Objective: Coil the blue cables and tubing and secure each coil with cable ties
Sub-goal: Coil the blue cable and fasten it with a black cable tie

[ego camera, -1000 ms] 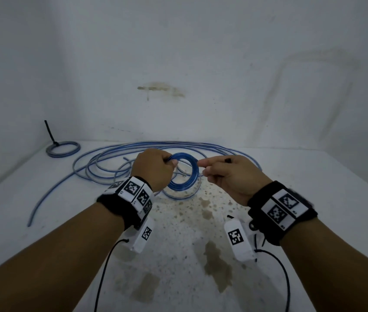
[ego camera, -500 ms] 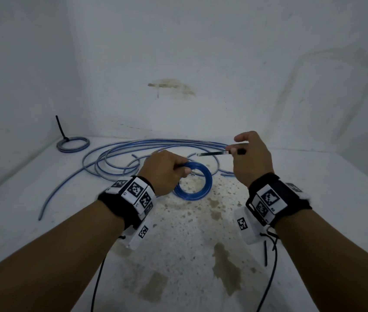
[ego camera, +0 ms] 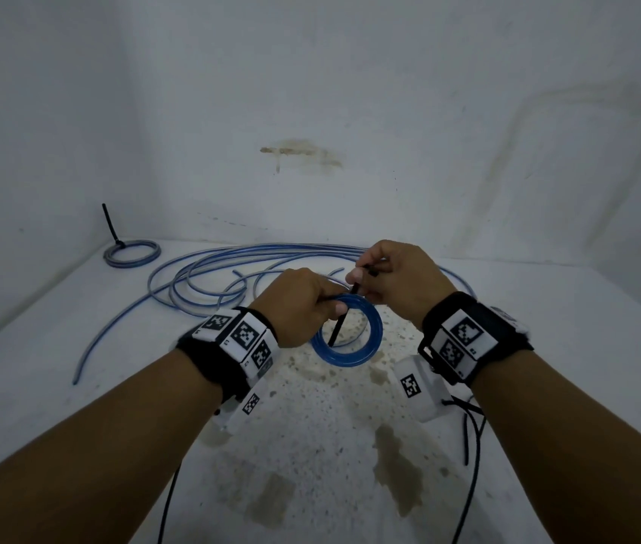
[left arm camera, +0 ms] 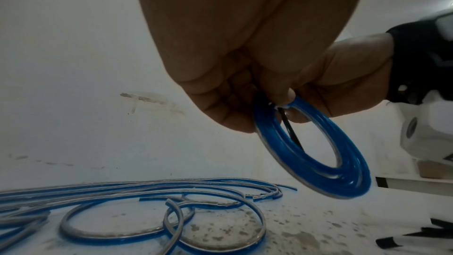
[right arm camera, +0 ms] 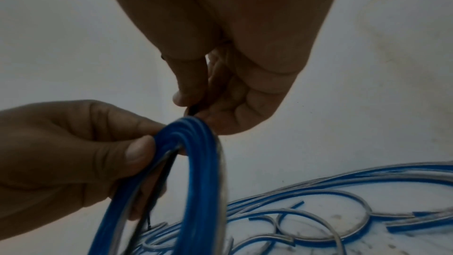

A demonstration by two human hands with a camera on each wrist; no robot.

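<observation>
My left hand (ego camera: 303, 304) grips a small blue coil of tubing (ego camera: 366, 353) at its upper left rim and holds it above the table, thumb pressed on the strands (right arm camera: 139, 154). A black cable tie (ego camera: 340, 327) passes down through the coil's hole (left arm camera: 291, 133). My right hand (ego camera: 385, 280) pinches the tie's upper end between thumb and forefinger, just above the coil's top (right arm camera: 193, 110). Behind the hands, long loose blue tubing (ego camera: 232, 268) lies in wide loops on the table (left arm camera: 122, 187).
A smaller grey-blue coil (ego camera: 132, 254) with a black tie sticking up lies at the table's far left corner by the wall. Short cut tubing pieces (right arm camera: 404, 224) lie among the loops. The white tabletop (ego camera: 311, 445) is stained brown. Sensor cables hang from both wrists.
My right hand came back down and left from its raised position, swinging the tie from level to steeply downward so it now runs through the coil. The left hand kept hold of the coil.
</observation>
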